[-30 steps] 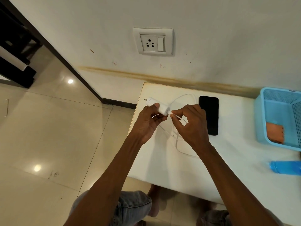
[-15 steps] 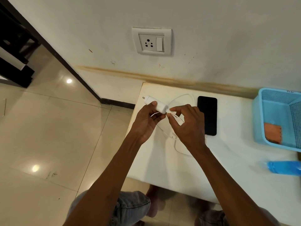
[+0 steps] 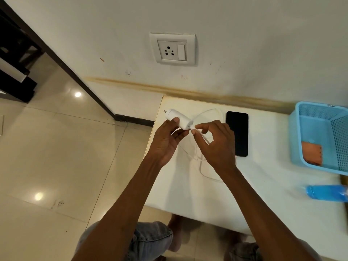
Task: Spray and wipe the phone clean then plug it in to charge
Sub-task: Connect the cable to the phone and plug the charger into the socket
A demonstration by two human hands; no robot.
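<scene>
Near the middle of the frame, the left hand [image 3: 165,142] gripped the white charger adapter [image 3: 178,119] with its fingers curled round it, pins pointing toward the upper left. The right hand [image 3: 216,146] pinched the end of the white cable [image 3: 202,170] right at the adapter's port; the rest of the cable looped on the white table [image 3: 263,185]. The black phone [image 3: 237,133] lay flat just right of the right hand. The wall socket [image 3: 172,49] sat above, at upper centre.
</scene>
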